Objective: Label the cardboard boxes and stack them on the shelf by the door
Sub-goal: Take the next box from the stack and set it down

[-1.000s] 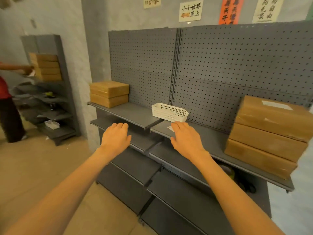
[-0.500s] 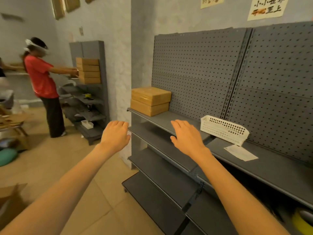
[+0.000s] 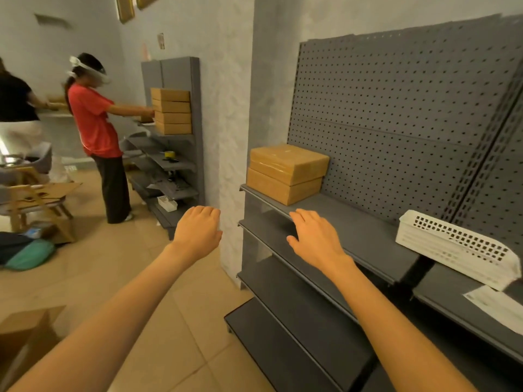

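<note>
Two brown cardboard boxes (image 3: 285, 172) lie stacked at the left end of the grey shelf (image 3: 353, 233), against its pegboard back. My left hand (image 3: 198, 232) hovers over the floor left of the shelf, palm down, fingers loosely apart, holding nothing. My right hand (image 3: 314, 239) is spread flat just over the shelf's front edge, below and in front of the boxes, also with nothing in it. A white perforated basket (image 3: 452, 247) sits on the shelf to the right, with a paper label sheet (image 3: 498, 306) lying beside it.
A person in a red shirt (image 3: 96, 128) stands at a second grey shelf unit (image 3: 175, 154) bearing a stack of several cardboard boxes (image 3: 171, 111). Another person (image 3: 14, 108) is at far left. A wooden chair (image 3: 31, 199), bags and an open carton (image 3: 22, 335) are on the tiled floor.
My view has swung left: the stack of three boxes on the right has left the frame and the two-box stack is closer. Both hands stay extended, holding nothing.
</note>
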Tool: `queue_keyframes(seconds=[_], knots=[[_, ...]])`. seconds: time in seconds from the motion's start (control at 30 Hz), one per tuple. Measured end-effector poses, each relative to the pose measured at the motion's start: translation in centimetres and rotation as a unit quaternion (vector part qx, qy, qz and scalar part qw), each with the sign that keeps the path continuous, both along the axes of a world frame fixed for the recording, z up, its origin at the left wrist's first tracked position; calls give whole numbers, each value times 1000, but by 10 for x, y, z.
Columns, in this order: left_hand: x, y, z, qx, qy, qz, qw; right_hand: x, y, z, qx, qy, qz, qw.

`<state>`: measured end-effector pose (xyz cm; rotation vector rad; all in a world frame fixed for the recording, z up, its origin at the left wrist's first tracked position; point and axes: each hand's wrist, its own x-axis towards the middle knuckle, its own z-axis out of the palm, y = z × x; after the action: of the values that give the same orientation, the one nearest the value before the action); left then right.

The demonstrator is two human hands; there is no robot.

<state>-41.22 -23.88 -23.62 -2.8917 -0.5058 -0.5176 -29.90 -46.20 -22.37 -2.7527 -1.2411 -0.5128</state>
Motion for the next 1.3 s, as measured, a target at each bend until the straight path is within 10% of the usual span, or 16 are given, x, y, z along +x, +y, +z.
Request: queue_keyframes(seconds=[0.67,1.03,1.3], knots=[[258,179,45,-16,-21,-61,998,236,172,37,26,-43,-70,996],[388,250,55,-50,-14,-213,976,288,199,53,125,26,-281,951],[457,275,60,-425,-8,-233,875,310,221,44,409,186,-376,811]])
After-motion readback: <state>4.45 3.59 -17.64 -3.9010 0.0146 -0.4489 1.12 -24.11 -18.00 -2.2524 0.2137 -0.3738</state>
